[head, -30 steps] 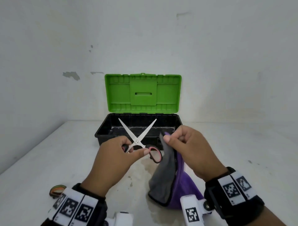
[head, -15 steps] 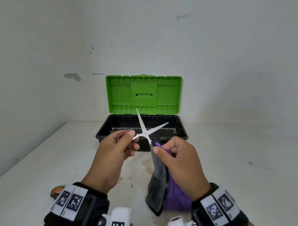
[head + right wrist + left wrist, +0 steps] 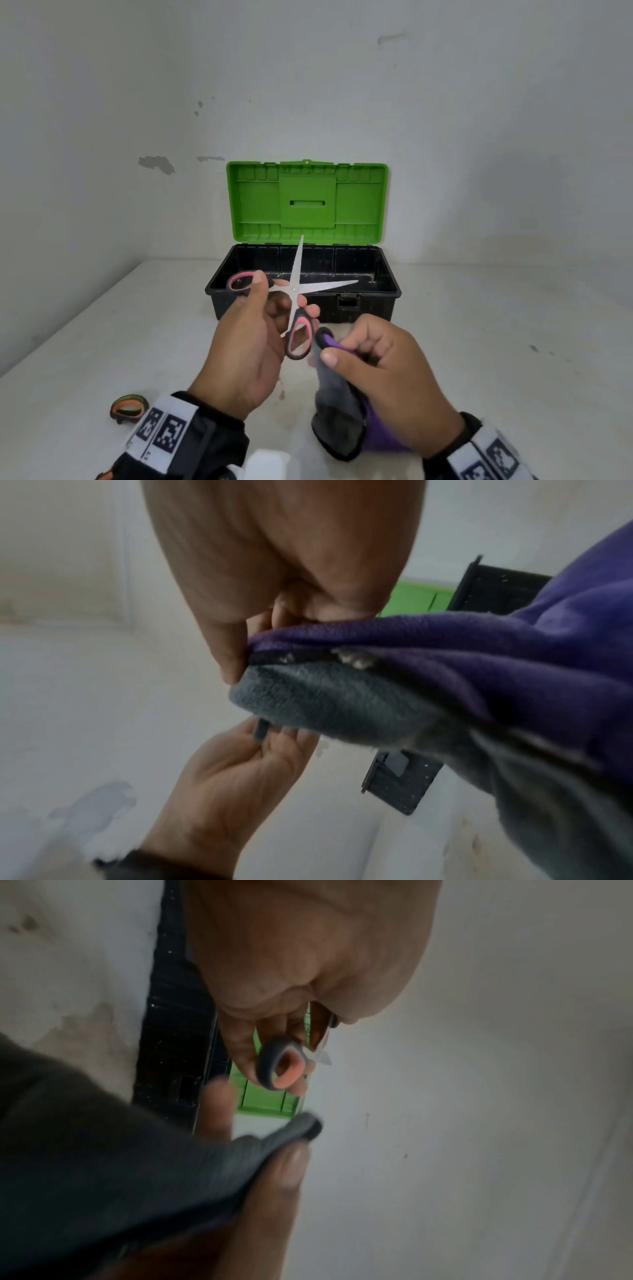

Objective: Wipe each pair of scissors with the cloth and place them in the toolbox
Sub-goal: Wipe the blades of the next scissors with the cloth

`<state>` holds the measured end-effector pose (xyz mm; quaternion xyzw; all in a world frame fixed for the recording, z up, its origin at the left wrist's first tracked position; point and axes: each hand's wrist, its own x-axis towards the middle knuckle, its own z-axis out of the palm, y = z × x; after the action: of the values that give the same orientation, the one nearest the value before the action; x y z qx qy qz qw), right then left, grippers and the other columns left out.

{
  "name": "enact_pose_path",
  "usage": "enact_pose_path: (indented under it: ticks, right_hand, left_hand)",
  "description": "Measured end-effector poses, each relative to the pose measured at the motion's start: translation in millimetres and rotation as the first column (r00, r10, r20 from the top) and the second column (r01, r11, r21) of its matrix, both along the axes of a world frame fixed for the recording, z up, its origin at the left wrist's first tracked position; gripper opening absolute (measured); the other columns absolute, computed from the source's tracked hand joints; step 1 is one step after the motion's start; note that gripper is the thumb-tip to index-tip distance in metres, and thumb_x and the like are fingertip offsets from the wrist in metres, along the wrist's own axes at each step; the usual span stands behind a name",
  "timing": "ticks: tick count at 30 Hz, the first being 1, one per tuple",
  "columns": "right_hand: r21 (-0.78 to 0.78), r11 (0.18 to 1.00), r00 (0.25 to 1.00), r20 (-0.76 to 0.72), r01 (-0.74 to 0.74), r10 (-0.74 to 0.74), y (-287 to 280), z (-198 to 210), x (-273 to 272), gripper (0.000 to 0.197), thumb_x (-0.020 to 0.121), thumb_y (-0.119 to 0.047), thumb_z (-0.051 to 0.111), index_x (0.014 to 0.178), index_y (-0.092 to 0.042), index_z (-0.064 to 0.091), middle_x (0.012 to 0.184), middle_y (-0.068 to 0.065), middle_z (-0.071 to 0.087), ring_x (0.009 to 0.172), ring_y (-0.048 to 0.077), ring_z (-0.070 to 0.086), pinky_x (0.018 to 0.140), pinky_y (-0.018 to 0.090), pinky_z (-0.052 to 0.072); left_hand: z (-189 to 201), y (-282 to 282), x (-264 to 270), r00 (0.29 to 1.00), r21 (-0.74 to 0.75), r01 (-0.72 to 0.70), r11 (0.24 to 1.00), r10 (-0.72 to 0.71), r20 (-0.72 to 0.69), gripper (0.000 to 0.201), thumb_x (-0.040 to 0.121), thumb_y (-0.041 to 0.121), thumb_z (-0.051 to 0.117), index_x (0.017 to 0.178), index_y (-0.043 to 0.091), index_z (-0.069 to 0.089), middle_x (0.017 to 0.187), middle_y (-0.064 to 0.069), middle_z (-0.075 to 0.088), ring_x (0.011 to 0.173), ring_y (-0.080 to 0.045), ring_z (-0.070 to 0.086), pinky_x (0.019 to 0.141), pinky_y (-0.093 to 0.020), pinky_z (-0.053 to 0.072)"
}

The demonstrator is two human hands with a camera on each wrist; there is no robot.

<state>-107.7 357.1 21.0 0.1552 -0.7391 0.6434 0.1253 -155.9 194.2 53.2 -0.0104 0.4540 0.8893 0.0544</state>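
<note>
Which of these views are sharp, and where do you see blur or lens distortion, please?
Head view: evenly lit and mostly sharp on the scissors and toolbox; wide-angle distortion shows toward the edges. Left wrist view: the cloth and right hand are smeared and dim up close. Right wrist view: cloth fibres are fairly crisp, while the left hand is soft.

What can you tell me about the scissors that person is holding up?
The scissors have plain silvery metal blades and black handle loops lined with pink. They are spread wide open, one blade pointing up, the other to the right, in front of the open toolbox. The left hand holds them at the handles, off the table. The cloth sits just beside the lower loop.
</note>
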Motion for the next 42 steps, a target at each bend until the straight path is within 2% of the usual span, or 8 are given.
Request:
enact_pose_path:
  ticks: [4, 10, 16, 20, 24, 32, 37, 42]
  right_hand:
    - [-0.006, 0.996, 0.987, 0.135, 0.087, -0.085, 41.0, -1.7, -16.3, 0.023, 0.079, -0.012, 0.082, 0.066, -0.014, 0.064, 0.057, 0.004, 0.064, 0.051, 0.011, 0.055, 0.050, 0.022, 0.043]
    - [0.074, 0.909, 0.911, 0.021, 0.409, -0.412, 87.0, 18.6, -48.9, 0.018, 0.084, -0.019, 0.080, 0.071, -0.013, 0.068, 0.061, 0.003, 0.069, 0.054, 0.012, 0.056, 0.059, 0.028, 0.044]
    - [0.232, 0.950, 0.963, -0.216, 0.210, -0.160, 43.5, 46.1, -44.3, 0.013, 0.084, -0.017, 0.079, 0.083, -0.024, 0.068, 0.076, -0.002, 0.074, 0.064, 0.010, 0.064, 0.064, 0.026, 0.050]
    - [0.358, 0.925, 0.970, -0.239, 0.128, -0.042, 14.5, 38.0, -38.2, 0.013, 0.085, -0.018, 0.078, 0.084, -0.026, 0.068, 0.078, -0.009, 0.071, 0.065, 0.007, 0.064, 0.064, 0.015, 0.048]
    - [0.364, 0.909, 0.956, -0.276, 0.203, -0.103, -0.1, 24.4, -36.2, 0.012, 0.084, -0.022, 0.079, 0.081, -0.024, 0.068, 0.077, -0.014, 0.067, 0.073, 0.008, 0.063, 0.065, 0.010, 0.043]
    - [0.182, 0.939, 0.940, -0.237, 0.292, -0.246, -14.7, 16.1, -33.7, 0.023, 0.083, -0.020, 0.080, 0.069, -0.018, 0.062, 0.067, -0.003, 0.065, 0.063, 0.012, 0.058, 0.057, 0.016, 0.043]
    - [0.067, 0.926, 0.907, -0.239, 0.372, -0.347, -14.3, 20.5, -44.9, 0.026, 0.084, -0.019, 0.079, 0.067, -0.016, 0.060, 0.063, -0.002, 0.062, 0.058, 0.011, 0.056, 0.055, 0.021, 0.046]
    - [0.138, 0.950, 0.943, -0.221, 0.281, -0.247, -19.8, 15.1, -38.0, 0.027, 0.082, -0.019, 0.081, 0.065, -0.016, 0.060, 0.061, -0.003, 0.058, 0.057, 0.010, 0.051, 0.056, 0.021, 0.042]
  left_hand:
    - [7.5, -6.4, 3.7, 0.999, -0.006, -0.009, 1.000, 0.009, 0.049, 0.039, 0.100, 0.046, 0.043, 0.095, 0.009, 0.055, 0.067, -0.011, 0.054, 0.054, -0.023, 0.055, 0.078, -0.042, 0.052]
    - [2.2, -3.0, 7.9, 0.993, -0.273, -0.097, 0.957, 0.075, -0.092, 0.043, 0.099, 0.048, 0.044, 0.090, 0.009, 0.057, 0.063, -0.010, 0.057, 0.052, -0.022, 0.054, 0.058, -0.033, 0.049]
    - [-1.9, 12.0, 10.0, 0.975, -0.415, -0.182, 0.891, 0.110, -0.191, 0.041, 0.100, 0.046, 0.044, 0.084, 0.009, 0.049, 0.055, 0.000, 0.051, 0.051, -0.021, 0.053, 0.047, -0.029, 0.045]
    - [-4.4, 15.5, 11.1, 0.967, -0.465, -0.213, 0.859, 0.117, -0.227, 0.041, 0.100, 0.045, 0.045, 0.081, 0.009, 0.046, 0.072, -0.012, 0.047, 0.051, -0.018, 0.057, 0.044, -0.025, 0.044]
    - [-5.9, 13.2, 11.6, 0.958, -0.513, -0.235, 0.826, 0.106, -0.267, 0.043, 0.100, 0.044, 0.044, 0.082, 0.006, 0.048, 0.070, -0.011, 0.049, 0.052, -0.016, 0.058, 0.044, -0.022, 0.045]
    - [-4.7, 15.8, 14.5, 0.938, -0.523, -0.290, 0.801, 0.129, -0.323, 0.042, 0.100, 0.043, 0.045, 0.072, 0.011, 0.043, 0.052, 0.010, 0.044, 0.049, -0.014, 0.058, 0.045, -0.027, 0.045]
    - [-4.6, 16.5, 14.6, 0.926, -0.508, -0.320, 0.800, 0.152, -0.344, 0.042, 0.100, 0.042, 0.044, 0.074, 0.009, 0.044, 0.058, 0.002, 0.045, 0.049, -0.016, 0.058, 0.043, -0.025, 0.045]
    - [-7.2, 15.3, 14.8, 0.931, -0.488, -0.319, 0.813, 0.173, -0.321, 0.043, 0.100, 0.041, 0.045, 0.070, 0.011, 0.041, 0.051, 0.010, 0.040, 0.049, -0.014, 0.057, 0.042, -0.024, 0.044]
